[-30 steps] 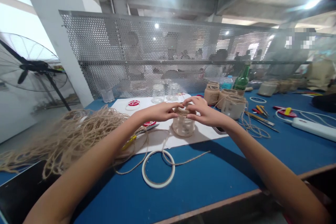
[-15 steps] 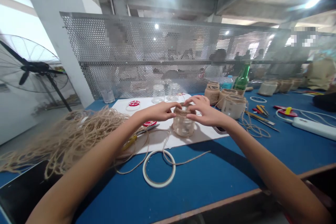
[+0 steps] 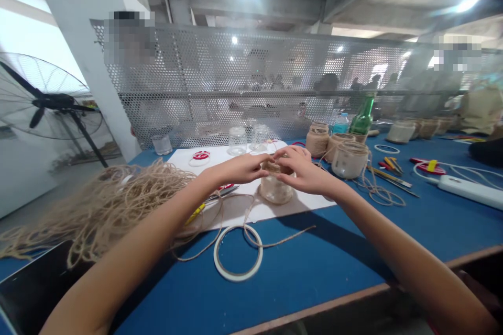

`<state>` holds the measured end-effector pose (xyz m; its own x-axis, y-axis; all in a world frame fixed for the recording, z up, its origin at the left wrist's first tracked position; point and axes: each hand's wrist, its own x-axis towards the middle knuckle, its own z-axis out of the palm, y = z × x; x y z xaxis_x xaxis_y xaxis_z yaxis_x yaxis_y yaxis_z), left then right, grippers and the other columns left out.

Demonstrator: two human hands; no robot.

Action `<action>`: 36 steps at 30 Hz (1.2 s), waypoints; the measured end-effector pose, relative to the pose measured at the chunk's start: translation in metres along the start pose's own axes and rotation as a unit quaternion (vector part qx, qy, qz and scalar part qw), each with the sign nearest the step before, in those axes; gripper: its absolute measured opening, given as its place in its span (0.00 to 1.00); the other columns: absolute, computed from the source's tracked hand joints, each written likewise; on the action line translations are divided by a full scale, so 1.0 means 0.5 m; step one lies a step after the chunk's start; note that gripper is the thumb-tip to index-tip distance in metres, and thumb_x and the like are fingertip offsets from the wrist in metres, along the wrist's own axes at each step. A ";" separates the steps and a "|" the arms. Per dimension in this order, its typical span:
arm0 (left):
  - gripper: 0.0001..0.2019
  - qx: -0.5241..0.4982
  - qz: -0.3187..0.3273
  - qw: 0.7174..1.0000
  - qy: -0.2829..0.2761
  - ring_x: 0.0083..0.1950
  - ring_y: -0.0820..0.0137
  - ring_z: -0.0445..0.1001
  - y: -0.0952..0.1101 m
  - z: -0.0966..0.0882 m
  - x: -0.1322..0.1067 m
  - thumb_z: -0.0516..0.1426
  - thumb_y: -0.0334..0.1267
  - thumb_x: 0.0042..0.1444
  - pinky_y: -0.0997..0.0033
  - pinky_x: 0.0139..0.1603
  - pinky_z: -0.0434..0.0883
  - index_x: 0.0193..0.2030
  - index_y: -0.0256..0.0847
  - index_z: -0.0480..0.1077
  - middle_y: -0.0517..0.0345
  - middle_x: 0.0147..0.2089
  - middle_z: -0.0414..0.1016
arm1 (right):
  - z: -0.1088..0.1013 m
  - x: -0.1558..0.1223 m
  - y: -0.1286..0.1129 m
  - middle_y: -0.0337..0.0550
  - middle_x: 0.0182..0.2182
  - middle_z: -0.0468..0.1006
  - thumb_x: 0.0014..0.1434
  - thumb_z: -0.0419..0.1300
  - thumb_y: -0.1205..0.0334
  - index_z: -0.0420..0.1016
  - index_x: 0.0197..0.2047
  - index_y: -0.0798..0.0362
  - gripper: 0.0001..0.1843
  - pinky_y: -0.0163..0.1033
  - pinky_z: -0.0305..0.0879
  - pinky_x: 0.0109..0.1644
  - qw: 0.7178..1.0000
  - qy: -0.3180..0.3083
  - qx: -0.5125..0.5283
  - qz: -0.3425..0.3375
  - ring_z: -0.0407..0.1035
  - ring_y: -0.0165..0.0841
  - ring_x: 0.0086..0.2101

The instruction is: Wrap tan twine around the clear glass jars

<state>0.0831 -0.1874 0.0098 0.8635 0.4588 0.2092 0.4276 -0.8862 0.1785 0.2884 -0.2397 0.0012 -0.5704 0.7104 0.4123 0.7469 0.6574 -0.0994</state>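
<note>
Glass jar [image 3: 276,189] stands on white sheet [image 3: 236,214] mid-frame, twine at its neck; left hand [image 3: 239,169] and right hand [image 3: 302,170] close narrowly around its rim. Loose twine [image 3: 118,204] heaps lower left on blue table [image 3: 314,251].

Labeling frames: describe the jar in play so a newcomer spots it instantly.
On the blue workbench, find the white sheet. Near its right end stands a glass jar with twine around its top, and the left hand and right hand meet over it. The bare jars behind it have no twine, and the twine-wrapped jars to its right have no hands on them.
</note>
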 end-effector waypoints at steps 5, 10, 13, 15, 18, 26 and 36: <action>0.20 -0.069 0.006 0.997 -0.019 0.38 0.71 0.71 -0.015 0.003 -0.002 0.48 0.38 0.61 0.72 0.38 0.65 0.60 0.41 0.53 0.50 0.48 0.71 | 0.000 -0.001 0.010 0.48 0.50 0.64 0.57 0.53 0.57 0.69 0.31 0.54 0.10 0.52 0.49 0.55 1.000 -0.005 0.005 0.006 0.55 0.41 0.51; 0.21 -0.077 0.005 0.997 -0.014 0.37 0.72 0.70 -0.014 0.001 -0.003 0.48 0.34 0.60 0.72 0.39 0.64 0.61 0.42 0.52 0.50 0.51 0.70 | -0.003 -0.002 0.021 0.47 0.51 0.63 0.56 0.54 0.58 0.68 0.30 0.54 0.09 0.52 0.49 0.55 1.000 -0.013 0.011 -0.005 0.54 0.41 0.52; 0.20 -0.072 -0.004 0.997 -0.015 0.36 0.71 0.70 -0.008 -0.002 -0.003 0.48 0.34 0.60 0.72 0.39 0.64 0.60 0.40 0.54 0.50 0.48 0.71 | -0.008 -0.002 0.027 0.47 0.51 0.62 0.57 0.53 0.57 0.70 0.33 0.53 0.09 0.52 0.50 0.55 0.999 -0.027 0.026 -0.020 0.53 0.41 0.53; 0.19 -0.073 -0.004 0.997 -0.014 0.35 0.71 0.70 -0.006 -0.002 -0.003 0.48 0.35 0.61 0.72 0.38 0.64 0.58 0.40 0.56 0.50 0.47 0.72 | -0.012 -0.002 0.030 0.48 0.51 0.62 0.58 0.53 0.56 0.70 0.35 0.53 0.10 0.51 0.52 0.55 0.998 -0.035 0.037 -0.032 0.54 0.41 0.52; 0.18 -0.080 0.000 0.997 -0.014 0.34 0.72 0.69 -0.007 0.000 -0.003 0.49 0.36 0.61 0.73 0.38 0.63 0.58 0.41 0.57 0.52 0.43 0.73 | -0.016 -0.001 0.036 0.49 0.50 0.62 0.59 0.52 0.55 0.71 0.37 0.53 0.12 0.51 0.54 0.54 0.997 -0.038 0.051 -0.048 0.56 0.40 0.50; 0.16 -0.081 0.006 0.997 0.010 0.31 0.73 0.67 -0.017 0.011 -0.001 0.49 0.37 0.61 0.74 0.35 0.63 0.56 0.42 0.59 0.58 0.33 0.72 | -0.018 -0.003 0.060 0.47 0.50 0.64 0.59 0.52 0.51 0.73 0.41 0.50 0.15 0.54 0.51 0.56 0.997 -0.045 0.039 -0.051 0.55 0.41 0.52; 0.15 -0.051 -0.024 0.998 0.013 0.32 0.71 0.70 0.001 0.018 0.004 0.49 0.40 0.61 0.72 0.36 0.63 0.54 0.42 0.60 0.57 0.34 0.74 | 0.008 0.000 0.005 0.45 0.41 0.70 0.59 0.51 0.51 0.71 0.34 0.51 0.14 0.62 0.35 0.58 0.998 0.027 -0.048 0.023 0.58 0.41 0.48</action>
<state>0.0874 -0.1876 0.0017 0.8349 0.5036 0.2222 0.4381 -0.8523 0.2857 0.2889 -0.2369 -0.0029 -0.5171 0.7230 0.4581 0.8028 0.5953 -0.0333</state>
